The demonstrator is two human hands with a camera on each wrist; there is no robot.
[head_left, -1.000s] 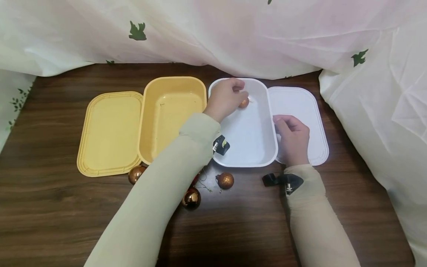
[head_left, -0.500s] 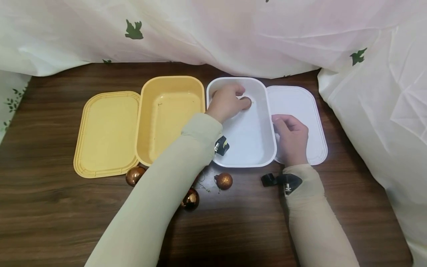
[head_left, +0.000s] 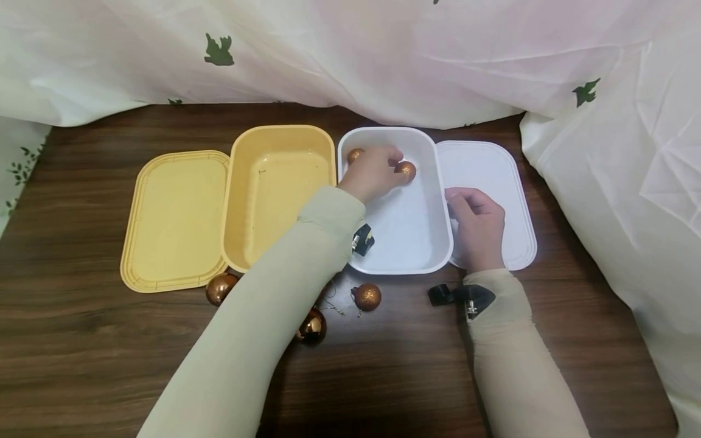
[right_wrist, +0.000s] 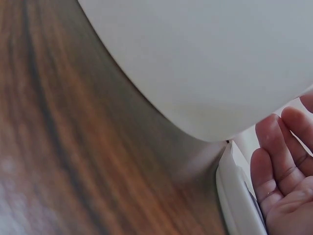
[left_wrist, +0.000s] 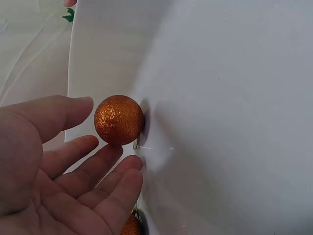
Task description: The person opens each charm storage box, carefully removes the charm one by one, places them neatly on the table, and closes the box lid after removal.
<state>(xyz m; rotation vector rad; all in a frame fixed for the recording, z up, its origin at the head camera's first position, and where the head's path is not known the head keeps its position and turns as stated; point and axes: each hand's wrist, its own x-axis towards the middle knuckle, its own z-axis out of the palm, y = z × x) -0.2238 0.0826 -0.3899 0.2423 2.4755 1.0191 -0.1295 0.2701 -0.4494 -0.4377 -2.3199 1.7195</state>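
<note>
My left hand (head_left: 371, 173) is inside the white plastic box (head_left: 394, 264), near its far end. In the left wrist view its fingers are spread and relaxed round a glittery orange bauble (left_wrist: 119, 120), the thumb a little apart from it. A second glittery bauble (head_left: 355, 156) lies in the far left corner of the box, partly covered by the hand. My right hand (head_left: 481, 228) is at the box's right side, over the white lid (head_left: 517, 207). Its loosely bent fingertips (right_wrist: 266, 125) are right at the outer wall in the right wrist view.
A yellow box (head_left: 279, 207) stands left of the white one, with a yellow lid (head_left: 175, 222) beside it. In front lie a glittery bauble (head_left: 367, 297) and shiny copper baubles (head_left: 221, 288), partly behind the left sleeve. A white curtain (head_left: 350, 55) hangs behind the table (head_left: 411, 377).
The left hand's thumb and fingers have loosened from the bauble, which now sits slightly nearer and to the right. The bauble in the corner has come into view. The right hand stays put.
</note>
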